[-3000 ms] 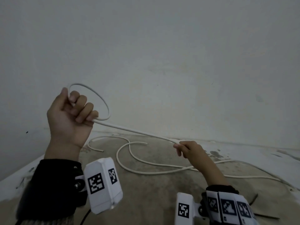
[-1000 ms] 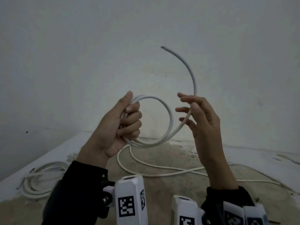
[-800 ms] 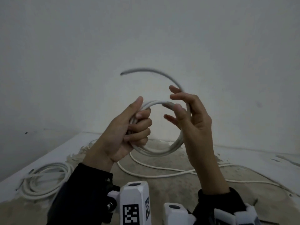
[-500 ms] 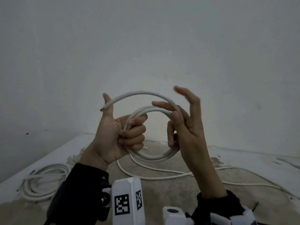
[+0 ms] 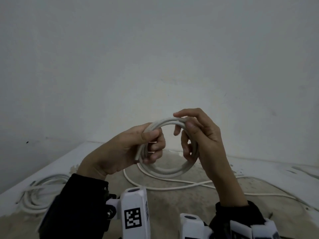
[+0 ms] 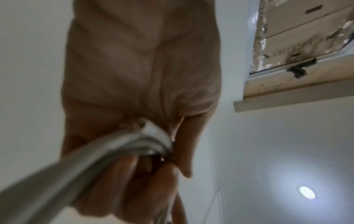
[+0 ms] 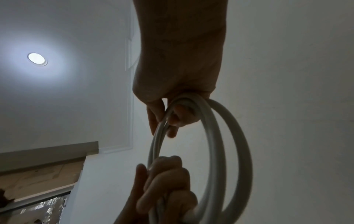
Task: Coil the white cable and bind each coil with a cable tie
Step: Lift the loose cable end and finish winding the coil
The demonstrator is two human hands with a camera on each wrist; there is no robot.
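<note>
A small coil of white cable [image 5: 170, 169] with a few turns is held upright in front of the wall between both hands. My left hand [image 5: 153, 144] grips its left side, thumb over the strands and fingers curled through the ring, with a cut end poking out below the thumb. My right hand [image 5: 185, 128] holds the top right of the ring, thumb and fingers curled round the strands. The left wrist view shows blurred strands [image 6: 114, 145] crossing the palm. From the right wrist the coil [image 7: 212, 144] hangs from my right fingers [image 7: 174, 118], the left hand [image 7: 166, 181] below it.
More loose white cable [image 5: 172, 188] snakes across the dusty floor under the hands and runs off right. Another white coil [image 5: 39, 192] lies on the floor at the left by the wall. The plain wall stands close ahead.
The free cable end swung over from the upper right and now lies in with the other turns. My right hand went from spread fingers to holding the coil's right side.
</note>
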